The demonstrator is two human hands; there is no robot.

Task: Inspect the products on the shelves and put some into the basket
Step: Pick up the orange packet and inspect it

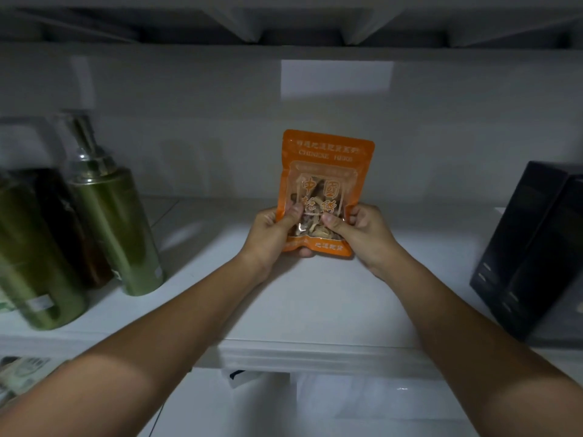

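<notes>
Gripping orange pouch upright | left hand, right hand | thumbs in front

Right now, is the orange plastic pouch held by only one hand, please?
No, both the left hand and right hand pinch the orange plastic pouch.

Both hands, left and right, gripping upright orange herb pouch above white shelf, green bottles left

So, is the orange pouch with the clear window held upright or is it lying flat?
Upright. The orange plastic pouch stands with its printed header on top, and both hands pinch its lower part above the white shelf.
</notes>
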